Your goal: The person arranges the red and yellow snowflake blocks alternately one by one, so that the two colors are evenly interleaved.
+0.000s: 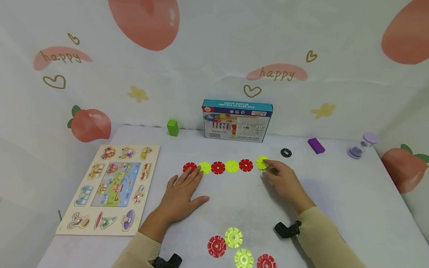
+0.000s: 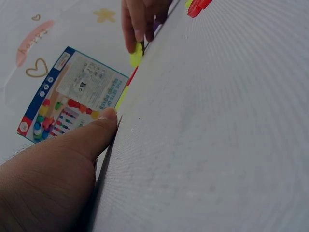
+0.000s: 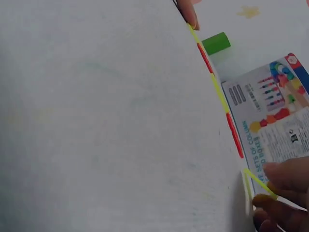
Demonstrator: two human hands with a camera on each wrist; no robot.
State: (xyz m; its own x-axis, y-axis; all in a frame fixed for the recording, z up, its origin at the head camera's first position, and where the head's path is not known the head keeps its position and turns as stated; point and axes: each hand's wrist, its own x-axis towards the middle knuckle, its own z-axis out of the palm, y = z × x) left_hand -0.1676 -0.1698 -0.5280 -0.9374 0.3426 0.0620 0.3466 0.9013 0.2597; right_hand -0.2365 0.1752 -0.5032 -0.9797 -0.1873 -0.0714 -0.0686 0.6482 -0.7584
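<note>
Pinching the yellow disc (image 1: 261, 162) in my right hand (image 1: 286, 184), I hold it at the right end of the row of red and yellow discs (image 1: 218, 168) (head view); my left hand (image 1: 180, 197) lies with fingers straight, fingertips at the row's left end. Left wrist view: my left thumb (image 2: 99, 133) extends before the printed box (image 2: 79, 89). Right wrist view: the pinched disc is tilted, just beside the nearest red disc (image 3: 234, 135).

Box (image 1: 236, 121): "FIVE SETS OF COLUMN BEADED BOXES" upside-dn on top edge; fine print illeg. Backdrop (image 1: 211, 43): "happy" x2, 1 abv-L of box, 1 abv its R end. Blk disc (image 1: 286, 152), R of box: marking too sm. to read.
</note>
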